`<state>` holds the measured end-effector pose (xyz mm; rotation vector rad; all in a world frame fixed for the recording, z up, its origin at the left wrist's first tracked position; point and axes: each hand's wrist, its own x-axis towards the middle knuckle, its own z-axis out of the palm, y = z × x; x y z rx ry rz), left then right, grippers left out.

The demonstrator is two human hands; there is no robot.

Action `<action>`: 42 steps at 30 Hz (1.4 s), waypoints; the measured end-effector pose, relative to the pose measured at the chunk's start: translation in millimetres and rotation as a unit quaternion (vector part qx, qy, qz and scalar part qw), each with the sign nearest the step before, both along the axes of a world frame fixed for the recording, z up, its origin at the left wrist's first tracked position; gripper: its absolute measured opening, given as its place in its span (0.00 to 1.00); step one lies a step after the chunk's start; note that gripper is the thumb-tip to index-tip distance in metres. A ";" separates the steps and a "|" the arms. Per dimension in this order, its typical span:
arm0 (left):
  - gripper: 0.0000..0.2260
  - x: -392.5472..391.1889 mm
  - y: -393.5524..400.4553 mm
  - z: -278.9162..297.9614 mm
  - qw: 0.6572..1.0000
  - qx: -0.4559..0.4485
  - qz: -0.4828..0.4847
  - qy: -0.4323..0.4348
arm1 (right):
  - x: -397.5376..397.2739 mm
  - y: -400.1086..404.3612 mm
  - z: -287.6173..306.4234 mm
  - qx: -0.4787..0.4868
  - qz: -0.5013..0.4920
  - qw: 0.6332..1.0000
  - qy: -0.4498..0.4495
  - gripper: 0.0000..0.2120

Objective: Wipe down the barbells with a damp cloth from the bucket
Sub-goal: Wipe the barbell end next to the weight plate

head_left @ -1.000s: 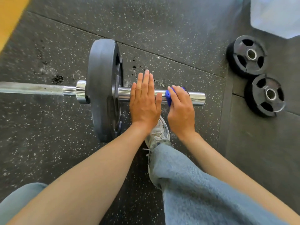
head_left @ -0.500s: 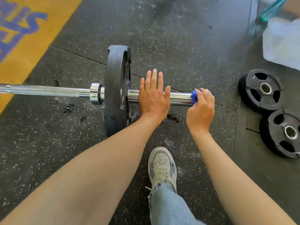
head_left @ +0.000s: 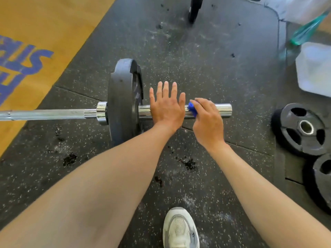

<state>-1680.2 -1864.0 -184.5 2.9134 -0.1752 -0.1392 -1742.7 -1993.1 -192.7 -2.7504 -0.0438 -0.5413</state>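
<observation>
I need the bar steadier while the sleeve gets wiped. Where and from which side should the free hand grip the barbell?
Judging from its pose, grip the chrome barbell sleeve between the mounted plate and the blue cloth, from above. It lies level and round just off the floor, so fingers can curl over it. The left hand already rests flat there; the right hand holds the cloth.

Black rubber flooring (head_left: 206, 68) flecked with white, laid in tiles with visible seams; scuffed pale in patches, dotted with dark crumbs; to the left, a yellow-orange floor section (head_left: 44, 24) bearing large blue lettering (head_left: 16, 63), cut off by the edge; at right, two loose black weight plates (head_left: 302, 129) lying flat, overlapping; bright, even light throughout.
</observation>
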 end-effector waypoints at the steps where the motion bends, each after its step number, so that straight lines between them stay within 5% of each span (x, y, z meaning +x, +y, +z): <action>1: 0.28 7.6 -0.4 0.4 1.000 -0.001 0.000 0.003 | 7.5 -8.2 1.0 -0.005 0.010 1.000 -0.004 0.12; 5: 0.28 34.5 -2.5 -0.1 1.000 0.004 0.003 0.003 | 35.1 -17.7 0.9 0.102 -0.183 0.977 -0.028 0.13; 10: 0.28 59.6 -7.9 -0.5 1.000 0.011 0.014 0.025 | 55.9 3.1 -5.5 0.012 0.004 1.000 0.000 0.16; 14: 0.28 72.9 -8.9 3.6 0.998 0.017 0.015 0.051 | 73.5 -20.3 0.9 0.076 -0.187 0.979 0.021 0.13; 21: 0.29 77.4 -6.7 31.0 0.990 0.029 0.009 0.140 | 68.5 -28.0 44.2 0.023 -0.039 0.978 0.201 0.25; 27: 0.29 44.6 5.8 121.5 0.984 -0.006 -0.026 0.178 | 64.3 -27.5 142.2 0.083 -0.086 0.964 0.238 0.20; 33: 0.27 11.8 7.0 253.7 0.964 0.061 -0.139 0.217 | 42.3 -21.9 255.8 0.132 -0.144 0.943 0.270 0.22; 42: 0.26 35.0 -23.3 451.4 0.953 0.072 -0.153 0.251 | 59.4 -35.0 433.6 0.135 -0.138 0.934 0.301 0.23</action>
